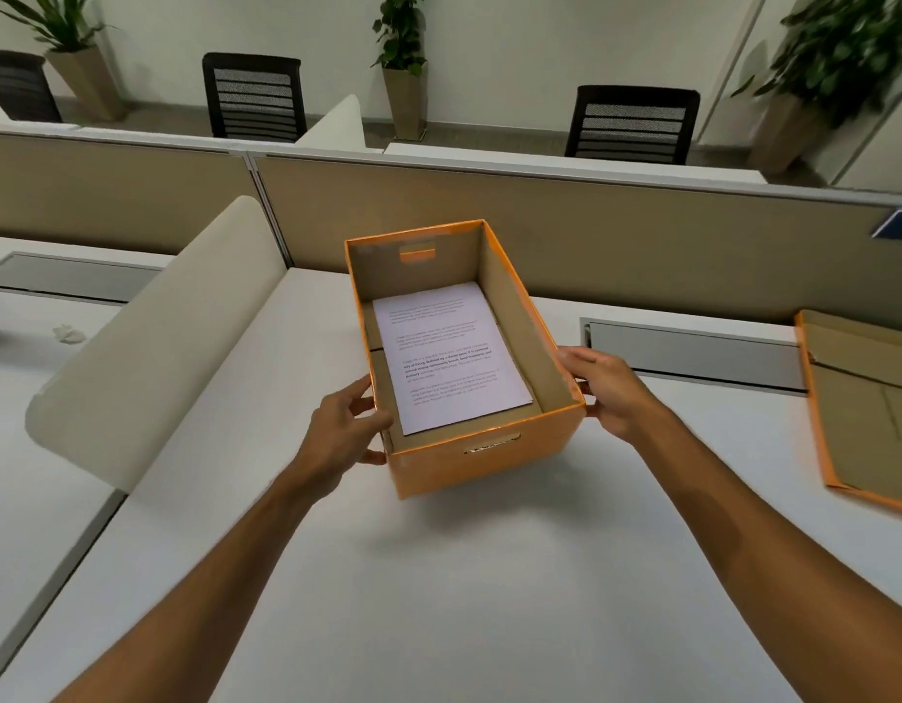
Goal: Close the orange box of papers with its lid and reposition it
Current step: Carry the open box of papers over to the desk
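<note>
An orange box (482,461) with a brown inside stands open on the white desk, a stack of printed papers (449,355) lying flat in it. My left hand (345,431) grips the box's near left corner, fingers on the side wall. My right hand (608,390) holds the near right corner from outside. The lid (865,403), orange-edged with its brown underside up, lies flat on the desk at the far right, partly cut off by the frame edge.
A tan partition wall (641,235) runs behind the desk. A curved cream divider (155,342) rises at the left. A grey cable tray (692,352) sits behind my right hand. Black chairs and potted plants stand beyond the partition.
</note>
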The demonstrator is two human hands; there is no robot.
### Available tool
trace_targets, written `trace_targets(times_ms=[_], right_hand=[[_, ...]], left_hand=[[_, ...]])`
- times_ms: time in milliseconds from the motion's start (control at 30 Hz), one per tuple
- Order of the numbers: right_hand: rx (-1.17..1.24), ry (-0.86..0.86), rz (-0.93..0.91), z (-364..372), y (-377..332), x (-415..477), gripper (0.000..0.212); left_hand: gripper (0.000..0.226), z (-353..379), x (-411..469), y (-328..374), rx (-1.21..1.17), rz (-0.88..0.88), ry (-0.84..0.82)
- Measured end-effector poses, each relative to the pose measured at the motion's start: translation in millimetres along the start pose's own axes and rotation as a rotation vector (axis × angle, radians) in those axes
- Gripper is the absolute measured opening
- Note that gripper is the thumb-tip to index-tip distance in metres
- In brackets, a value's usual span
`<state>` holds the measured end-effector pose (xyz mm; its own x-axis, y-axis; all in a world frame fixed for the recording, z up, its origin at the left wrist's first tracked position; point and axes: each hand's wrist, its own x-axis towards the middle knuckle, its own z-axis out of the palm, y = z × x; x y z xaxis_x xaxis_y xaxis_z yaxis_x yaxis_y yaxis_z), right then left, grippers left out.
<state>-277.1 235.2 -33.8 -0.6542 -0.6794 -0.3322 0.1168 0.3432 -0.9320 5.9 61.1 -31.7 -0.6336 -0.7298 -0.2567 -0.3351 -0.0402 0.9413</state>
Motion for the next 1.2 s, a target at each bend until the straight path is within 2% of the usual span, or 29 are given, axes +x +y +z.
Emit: trace_targets(times_ms=[233, 567, 800, 1200], right_hand=[[0.059, 0.072, 0.0, -60.1, 45.4, -98.3, 0.021], [0.151, 0.195, 0.005, -120.5, 104.2, -215.2, 0.025], [0.189, 0.243, 0.024, -128.8, 139.0, -263.5, 0.024], [0.202, 0.29, 0.053, -109.7, 170.5, -296.7, 0.027]], left_hand=[[0.06, 50.8, -58.6, 5.7, 0.075, -0.008, -0.133], [0.061, 120.2, -138.9, -4.7, 0.146, 0.025, -0.226], [0.056, 138.5, -172.2, -22.7, 0.173, 0.008, -0.291], [0.059, 130.6, -196.8, -49.0, 0.19, -0.046, -0.339]])
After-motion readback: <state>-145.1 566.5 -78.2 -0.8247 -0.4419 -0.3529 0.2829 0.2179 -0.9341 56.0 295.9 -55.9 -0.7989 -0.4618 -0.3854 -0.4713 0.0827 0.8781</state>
